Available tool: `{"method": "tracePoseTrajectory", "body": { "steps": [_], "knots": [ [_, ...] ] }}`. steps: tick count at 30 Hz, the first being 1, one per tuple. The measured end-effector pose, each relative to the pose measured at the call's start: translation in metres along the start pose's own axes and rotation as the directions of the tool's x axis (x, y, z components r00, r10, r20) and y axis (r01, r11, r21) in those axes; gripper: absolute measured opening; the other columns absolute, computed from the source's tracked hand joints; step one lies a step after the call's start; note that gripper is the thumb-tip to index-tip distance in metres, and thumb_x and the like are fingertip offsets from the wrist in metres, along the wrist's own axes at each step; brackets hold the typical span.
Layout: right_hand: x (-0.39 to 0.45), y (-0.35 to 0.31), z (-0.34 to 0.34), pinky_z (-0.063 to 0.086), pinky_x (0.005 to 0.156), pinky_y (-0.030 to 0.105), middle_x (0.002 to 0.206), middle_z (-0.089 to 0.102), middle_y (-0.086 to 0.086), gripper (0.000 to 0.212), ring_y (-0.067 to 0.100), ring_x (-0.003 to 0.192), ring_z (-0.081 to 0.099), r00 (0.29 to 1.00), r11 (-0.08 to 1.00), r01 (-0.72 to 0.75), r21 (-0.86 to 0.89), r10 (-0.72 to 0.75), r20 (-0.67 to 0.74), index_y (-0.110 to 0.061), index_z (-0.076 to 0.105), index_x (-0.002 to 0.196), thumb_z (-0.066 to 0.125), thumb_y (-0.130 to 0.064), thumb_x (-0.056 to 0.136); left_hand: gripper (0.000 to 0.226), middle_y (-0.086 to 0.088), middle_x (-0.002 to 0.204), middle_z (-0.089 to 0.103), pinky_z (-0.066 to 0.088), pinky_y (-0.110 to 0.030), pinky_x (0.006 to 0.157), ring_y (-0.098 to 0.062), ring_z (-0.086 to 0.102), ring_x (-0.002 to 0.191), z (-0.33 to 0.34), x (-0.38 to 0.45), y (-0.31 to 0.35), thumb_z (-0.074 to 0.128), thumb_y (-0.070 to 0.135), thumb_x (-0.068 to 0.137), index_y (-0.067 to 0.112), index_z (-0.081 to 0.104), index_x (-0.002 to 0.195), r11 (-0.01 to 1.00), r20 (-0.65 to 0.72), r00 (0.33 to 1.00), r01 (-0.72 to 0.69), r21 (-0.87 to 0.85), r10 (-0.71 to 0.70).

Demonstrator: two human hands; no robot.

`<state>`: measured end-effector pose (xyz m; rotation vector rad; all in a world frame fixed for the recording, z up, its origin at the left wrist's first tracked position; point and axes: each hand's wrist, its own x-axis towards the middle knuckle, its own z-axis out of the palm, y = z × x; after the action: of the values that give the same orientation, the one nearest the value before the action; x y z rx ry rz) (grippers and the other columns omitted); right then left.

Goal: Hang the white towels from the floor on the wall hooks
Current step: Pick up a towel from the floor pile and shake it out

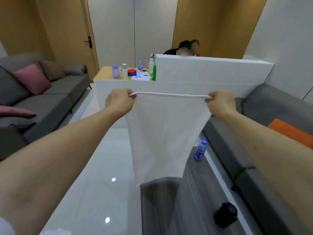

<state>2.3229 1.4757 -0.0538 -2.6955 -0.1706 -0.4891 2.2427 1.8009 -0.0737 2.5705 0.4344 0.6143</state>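
Hanging between both hands' pinching grip, towel [162,133] droops, seemingly folded double.

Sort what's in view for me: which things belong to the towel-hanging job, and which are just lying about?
Job: white towel, held at its top corners by left hand and right hand. No wall hooks in view.

Lying about: blue bottle, black object, pink cushion, orange cloth, counter bottles.

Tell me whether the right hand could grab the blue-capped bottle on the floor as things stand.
Probably not right now. The right hand pinches one top corner of the white towel, and the left hand the other, holding it stretched up high. The bottle stands far below on the floor, so the hand would first have to let go and drop.
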Motion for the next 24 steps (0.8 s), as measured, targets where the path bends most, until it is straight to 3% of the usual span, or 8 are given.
{"method": "tracePoseTrajectory", "body": {
  "steps": [2,5,11,15,18,22,24],
  "knots": [
    [0.016,0.007,0.006,0.043,0.069,0.03,0.081,0.066,0.015,0.016,0.033,0.087,0.064,0.999,0.999,0.013,0.032,-0.012,-0.037,-0.015,0.068,0.081,0.055,-0.011,0.088,0.021,-0.003,0.09,0.064,0.046,-0.033,0.071,-0.029,0.055,0.085,0.012,0.016,0.001,0.049,0.034,0.095,0.029,0.069,0.09,1.0,-0.012,1.0,-0.002,-0.025,0.001],
    [0.023,0.021,0.013,0.042,0.072,0.03,0.093,0.071,0.014,0.024,0.032,0.094,0.063,0.996,0.996,0.065,0.065,-0.06,-0.064,-0.013,0.073,0.094,0.052,-0.005,0.088,0.021,-0.003,0.09,0.064,0.039,-0.03,0.069,-0.026,0.052,0.083,0.021,0.024,0.007,0.049,0.033,0.095,0.029,0.069,0.093,0.999,-0.049,0.999,-0.023,-0.049,0.021],
    [-0.017,0.061,0.013,0.047,0.074,0.033,0.091,0.072,0.013,0.026,0.034,0.089,0.062,0.996,0.995,0.077,0.068,-0.075,-0.045,-0.016,0.075,0.099,0.053,-0.008,0.09,0.02,-0.001,0.09,0.066,0.039,-0.029,0.069,-0.025,0.053,0.083,0.032,-0.009,0.019,0.05,0.029,0.095,0.028,0.069,0.09,0.996,-0.05,0.997,-0.06,-0.07,0.057],
    [-0.075,0.096,0.012,0.041,0.068,0.028,0.089,0.071,0.013,0.032,0.032,0.084,0.06,0.999,0.994,0.02,0.106,-0.025,0.04,-0.022,0.076,0.104,0.052,-0.007,0.09,0.019,0.002,0.079,0.065,0.041,-0.029,0.062,-0.024,0.055,0.076,0.04,-0.078,0.028,0.051,0.025,0.093,0.027,0.07,0.088,0.998,-0.035,0.998,-0.046,-0.041,0.045],
    [-0.128,0.128,0.014,0.05,0.07,0.032,0.096,0.072,0.014,0.039,0.033,0.085,0.062,0.993,0.996,0.008,0.091,-0.019,0.115,-0.022,0.076,0.108,0.049,-0.002,0.086,0.022,0.003,0.065,0.058,0.032,-0.026,0.049,-0.022,0.054,0.064,0.049,-0.149,0.033,0.048,0.021,0.091,0.029,0.062,0.076,0.999,-0.002,1.0,-0.031,0.021,0.031],
    [-0.202,0.181,0.028,0.054,0.076,0.037,0.106,0.072,0.013,0.037,0.034,0.089,0.064,0.976,0.996,0.04,0.083,-0.057,0.212,-0.019,0.075,0.109,0.051,-0.003,0.086,0.025,0.008,0.083,0.064,0.039,-0.029,0.059,-0.021,0.055,0.075,0.077,-0.255,0.028,0.047,0.021,0.096,0.03,0.071,0.097,0.997,0.015,1.0,-0.003,0.075,0.002],
    [-0.244,0.208,0.041,0.052,0.079,0.032,0.114,0.072,0.007,0.038,0.031,0.096,0.065,0.967,0.997,0.02,0.07,-0.037,0.25,-0.025,0.073,0.115,0.052,-0.007,0.09,0.023,0.007,0.079,0.06,0.041,-0.033,0.057,-0.022,0.055,0.075,0.095,-0.307,0.023,0.046,0.021,0.097,0.023,0.069,0.092,0.994,0.082,0.997,-0.007,0.108,-0.002]
  ]
}}
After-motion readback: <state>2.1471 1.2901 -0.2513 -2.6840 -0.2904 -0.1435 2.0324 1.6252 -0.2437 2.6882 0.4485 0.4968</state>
